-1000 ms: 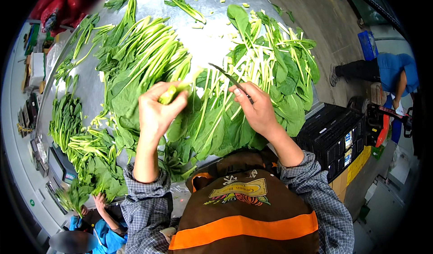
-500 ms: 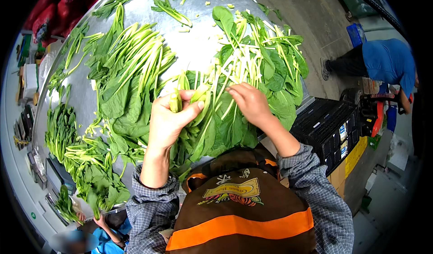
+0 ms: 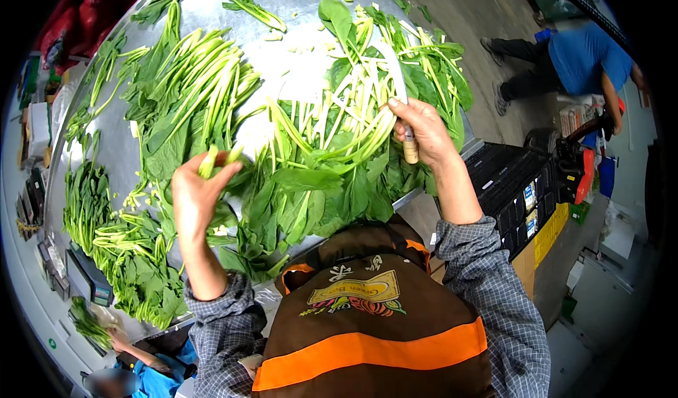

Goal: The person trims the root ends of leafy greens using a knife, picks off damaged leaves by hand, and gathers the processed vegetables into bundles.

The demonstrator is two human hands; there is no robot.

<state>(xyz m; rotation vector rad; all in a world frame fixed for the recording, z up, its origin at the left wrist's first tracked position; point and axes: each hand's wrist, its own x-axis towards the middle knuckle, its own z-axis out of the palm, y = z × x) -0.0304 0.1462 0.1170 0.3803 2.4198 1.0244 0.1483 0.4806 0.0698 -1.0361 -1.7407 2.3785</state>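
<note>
My left hand (image 3: 195, 194) is closed around a small bunch of leafy greens (image 3: 209, 162), its pale cut ends poking out between thumb and fingers. In my right hand (image 3: 432, 135) is a knife with a wooden handle (image 3: 410, 148). Its curved pale blade (image 3: 393, 67) points away from me over the stems. Several long green stems reach up to the right fingertips; whether they are gripped too is unclear. Beneath and between both hands spreads a loose heap of leafy greens (image 3: 311, 200). A second pile of greens (image 3: 205, 80) lies left of it, stems pointing up and right.
The metal table (image 3: 289, 6) carries cut stem bits and more greens (image 3: 88, 204) along its left side. Black crates (image 3: 505, 179) stand at the right. A person in blue (image 3: 586, 55) is bending there; another person's hand (image 3: 119, 340) holds greens at lower left.
My left hand has moved left and down with its bunch, away from the heap. My right hand has shifted right, and the knife now shows in it. The person at right has moved their legs.
</note>
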